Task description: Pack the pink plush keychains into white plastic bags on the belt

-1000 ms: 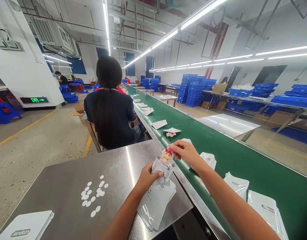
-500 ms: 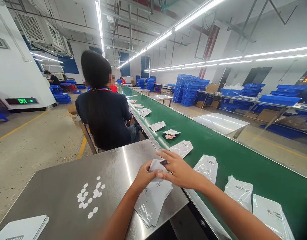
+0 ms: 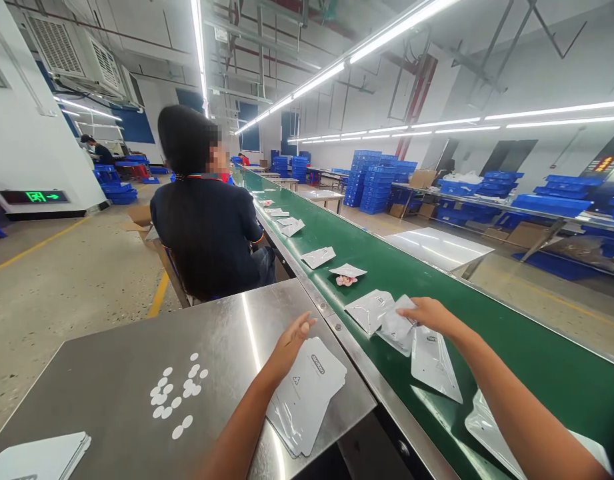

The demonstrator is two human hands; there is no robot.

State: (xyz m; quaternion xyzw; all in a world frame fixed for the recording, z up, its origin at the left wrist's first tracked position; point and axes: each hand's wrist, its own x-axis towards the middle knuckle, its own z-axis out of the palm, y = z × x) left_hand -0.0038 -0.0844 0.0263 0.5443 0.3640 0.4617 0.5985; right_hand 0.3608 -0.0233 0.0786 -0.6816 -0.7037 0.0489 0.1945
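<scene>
My right hand [image 3: 431, 315] reaches over the green conveyor belt [image 3: 331, 303], its fingers pinching the top corner of a white plastic pouch [image 3: 397, 331]. That pouch lies between two other pouches on the belt and overlaps them. My left hand [image 3: 289, 345] is beside the upper left edge of a stack of white printed pouches [image 3: 307, 390] on the metal table [image 3: 227, 333]. Its fingers are stretched out with nothing seen in them. Several small white round stickers or discs [image 3: 175, 403] lie to the left, and another pouch stack [image 3: 41, 457] sits at the lower left corner.
A co-worker in a dark shirt [image 3: 207, 233] sits beyond the table. More pouches [image 3: 319, 257] lie spaced along the belt, one with a pink flower-like item [image 3: 346, 281]. Stacked blue crates [image 3: 381, 180] and a white table [image 3: 439, 248] stand across the belt.
My right hand has moved right from the stack to the belt, carrying a pouch. My left hand has let go and drawn slightly away. Pouches on the belt have shifted.
</scene>
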